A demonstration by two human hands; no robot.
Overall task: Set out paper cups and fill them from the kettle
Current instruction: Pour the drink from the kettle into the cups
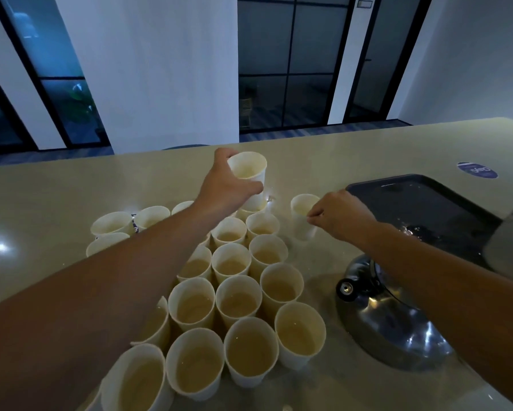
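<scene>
Several white paper cups [238, 301] stand packed together on the beige counter [71, 191], running from the near edge toward the middle. My left hand [224, 185] grips a stack of cups [249, 173] at the far end of the group, lifted a little and tilted. My right hand [338, 215] pinches the rim of a single cup [300, 216] that stands apart to the right of the group. A shiny steel kettle [388, 327] sits on the counter at the right, partly under my right forearm.
A dark wet tray [427, 203] lies at the right behind the kettle. A round blue sticker [477, 170] is on the counter beyond it. Glass doors and white walls stand behind the counter's far edge.
</scene>
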